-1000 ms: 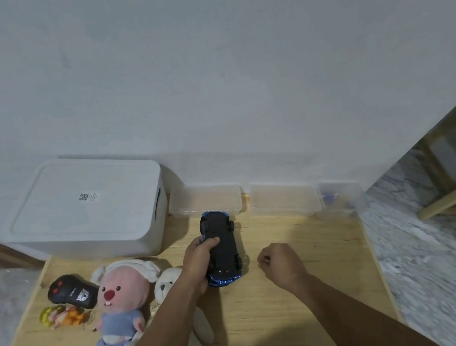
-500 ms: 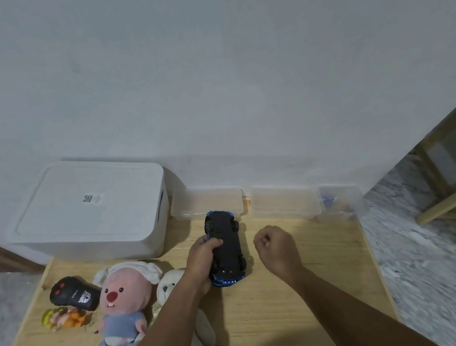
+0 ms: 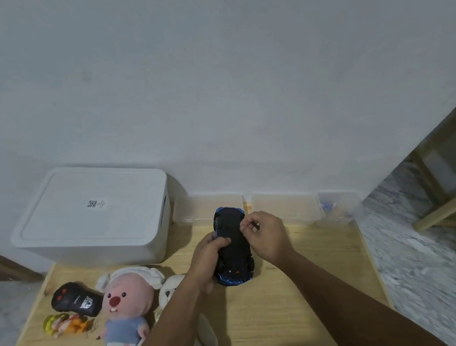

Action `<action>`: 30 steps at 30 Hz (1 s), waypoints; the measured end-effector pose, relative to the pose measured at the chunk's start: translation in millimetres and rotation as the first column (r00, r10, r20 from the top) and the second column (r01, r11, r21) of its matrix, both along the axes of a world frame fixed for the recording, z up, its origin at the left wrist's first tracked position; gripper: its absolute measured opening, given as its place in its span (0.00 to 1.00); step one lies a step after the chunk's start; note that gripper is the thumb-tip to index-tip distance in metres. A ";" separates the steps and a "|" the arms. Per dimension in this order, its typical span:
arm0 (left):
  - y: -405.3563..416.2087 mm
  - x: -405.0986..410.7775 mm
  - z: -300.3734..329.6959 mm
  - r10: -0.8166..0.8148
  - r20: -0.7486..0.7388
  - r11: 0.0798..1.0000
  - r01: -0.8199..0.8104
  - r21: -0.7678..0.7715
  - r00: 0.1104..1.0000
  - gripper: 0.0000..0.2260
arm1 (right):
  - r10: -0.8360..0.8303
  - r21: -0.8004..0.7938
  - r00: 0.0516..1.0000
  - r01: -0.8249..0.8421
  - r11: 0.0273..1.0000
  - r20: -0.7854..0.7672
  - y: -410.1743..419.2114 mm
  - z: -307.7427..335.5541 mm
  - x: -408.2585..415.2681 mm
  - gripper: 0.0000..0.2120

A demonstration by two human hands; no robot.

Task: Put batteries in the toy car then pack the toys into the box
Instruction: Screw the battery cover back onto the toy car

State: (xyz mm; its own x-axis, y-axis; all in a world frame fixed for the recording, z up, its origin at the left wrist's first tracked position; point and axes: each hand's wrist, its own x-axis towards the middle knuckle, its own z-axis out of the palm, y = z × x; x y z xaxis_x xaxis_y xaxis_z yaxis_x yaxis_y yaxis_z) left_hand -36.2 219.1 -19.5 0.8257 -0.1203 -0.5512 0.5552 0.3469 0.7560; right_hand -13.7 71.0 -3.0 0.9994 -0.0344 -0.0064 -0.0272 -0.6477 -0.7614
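Right hand [image 3: 268,236] now at toy car [image 3: 233,245], pinched item unclear

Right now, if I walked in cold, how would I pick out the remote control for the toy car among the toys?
Find the big white box at the table's back left. In front of it, at the table's left edge, lies the remote control, beside the pink plush. It is the only hard, glossy black thing there, rounded, with red buttons and a white logo, while its neighbours are soft or brightly coloured.
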 end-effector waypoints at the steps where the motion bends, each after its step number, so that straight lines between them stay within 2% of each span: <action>1: 0.3 0.6 1.0 -0.002 0.007 1.000 0.002 -0.005 1.000 0.06 | -0.003 -0.002 1.000 0.003 1.000 0.000 -0.2 1.4 0.3 0.04; 10: -2.4 4.9 5.5 -0.003 0.071 1.000 0.001 0.024 0.997 0.09 | -0.016 0.005 1.000 0.016 1.000 0.024 -1.2 10.1 3.2 0.03; 20: -6.0 4.8 5.0 0.003 0.102 0.998 -0.010 0.063 0.995 0.09 | -0.054 0.072 0.997 0.058 0.996 -0.055 -6.7 13.4 7.1 0.03; 23: -8.5 4.6 5.4 0.002 0.092 0.998 -0.007 0.055 0.996 0.10 | -0.041 0.031 0.999 0.041 0.999 -0.026 -7.2 12.7 4.4 0.03; 28: -12.4 2.8 6.4 0.001 0.082 0.999 -0.004 0.035 0.997 0.09 | 0.045 -0.179 0.992 -0.023 0.984 0.121 -6.4 8.7 -3.9 0.05; 30: -13.0 3.1 6.6 0.002 0.082 0.999 -0.005 0.038 0.997 0.09 | 0.050 -0.188 0.986 -0.019 0.982 0.162 -5.9 5.8 -7.7 0.07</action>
State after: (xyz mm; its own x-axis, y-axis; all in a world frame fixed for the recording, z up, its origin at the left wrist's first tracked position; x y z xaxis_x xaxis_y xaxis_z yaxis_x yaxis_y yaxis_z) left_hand -33.1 206.0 -12.9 0.8685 -0.0979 -0.4860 0.4900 0.3190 0.8113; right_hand -21.4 65.1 2.8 0.9867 0.0154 0.1618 0.1138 -0.7758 -0.6206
